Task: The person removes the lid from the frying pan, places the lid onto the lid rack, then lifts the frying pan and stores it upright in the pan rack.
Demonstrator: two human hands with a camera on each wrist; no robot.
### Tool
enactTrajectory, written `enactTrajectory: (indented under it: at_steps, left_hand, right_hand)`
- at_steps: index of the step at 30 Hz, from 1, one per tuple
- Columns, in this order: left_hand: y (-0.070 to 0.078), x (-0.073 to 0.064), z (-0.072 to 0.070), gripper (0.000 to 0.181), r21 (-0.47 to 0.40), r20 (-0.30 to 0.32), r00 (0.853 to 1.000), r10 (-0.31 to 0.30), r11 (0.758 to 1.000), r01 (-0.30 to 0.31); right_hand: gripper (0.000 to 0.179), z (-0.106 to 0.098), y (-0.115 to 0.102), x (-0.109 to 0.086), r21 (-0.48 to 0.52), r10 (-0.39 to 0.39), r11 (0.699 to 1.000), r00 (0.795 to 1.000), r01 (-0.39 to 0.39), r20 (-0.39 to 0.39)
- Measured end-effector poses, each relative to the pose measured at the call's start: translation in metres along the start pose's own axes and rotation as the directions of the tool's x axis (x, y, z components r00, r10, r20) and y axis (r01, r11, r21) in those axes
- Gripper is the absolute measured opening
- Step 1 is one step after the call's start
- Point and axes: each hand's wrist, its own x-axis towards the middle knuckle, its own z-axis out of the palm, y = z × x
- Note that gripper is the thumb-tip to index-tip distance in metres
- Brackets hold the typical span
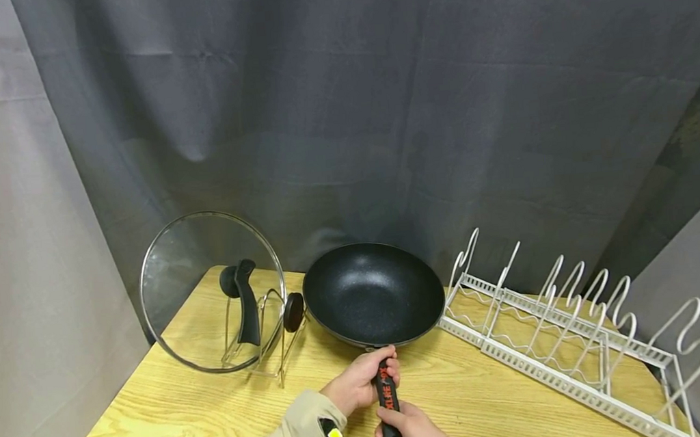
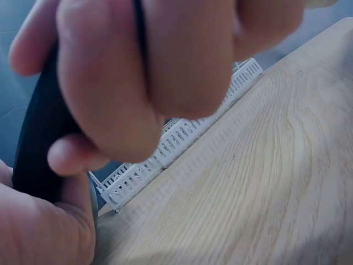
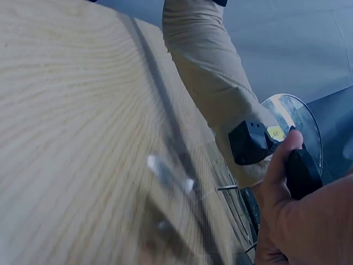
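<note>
A black frying pan point(image 1: 373, 292) with deep sloping sides faces up in the middle of the head view, its handle pointing toward me. My left hand point(image 1: 363, 380) grips the handle point(image 1: 386, 390) close to the pan's rim. Nearer to me, my right hand point(image 1: 417, 431) holds the handle's end, thumb laid over the top. The left wrist view shows fingers point(image 2: 105, 72) curled round the dark handle, with the wooden table beneath. In the right wrist view the thumb point(image 3: 287, 149) lies against the handle's end, and the beige left sleeve point(image 3: 207, 66) shows beyond it.
To the left, a glass lid point(image 1: 177, 294) with a black handle leans upright in a wire stand point(image 1: 272, 374). A white rack point(image 1: 560, 373) with several wire dividers runs along the table's right side. Dark grey curtain point(image 1: 341, 109) hangs behind the wooden table point(image 1: 156, 426).
</note>
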Motion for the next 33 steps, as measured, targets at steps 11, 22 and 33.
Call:
enactTrajectory:
  at_steps: [11, 22, 33]
  left_hand:
    - [0.005, -0.005, -0.008, 0.02, 0.03, 0.019, 0.999, -0.035, 0.999, 0.034]
    - [0.005, -0.003, -0.008, 0.022, 0.008, 0.082, 0.995, -0.056, 0.998, 0.055]
    - [0.002, 0.0, -0.005, 0.021, 0.037, 0.09, 0.996, -0.025, 0.999, 0.022]
  right_hand:
    - [0.019, 0.013, 0.009, 0.012, 0.005, -0.014, 1.0, 0.994, 0.015, -0.11]
    - [0.025, 0.011, 0.01, 0.014, -0.017, 0.022, 1.0, 0.98, -0.026, -0.197]
    - [0.017, 0.003, 0.015, 0.013, -0.118, -0.033, 0.993, 0.967, 0.003, -0.254]
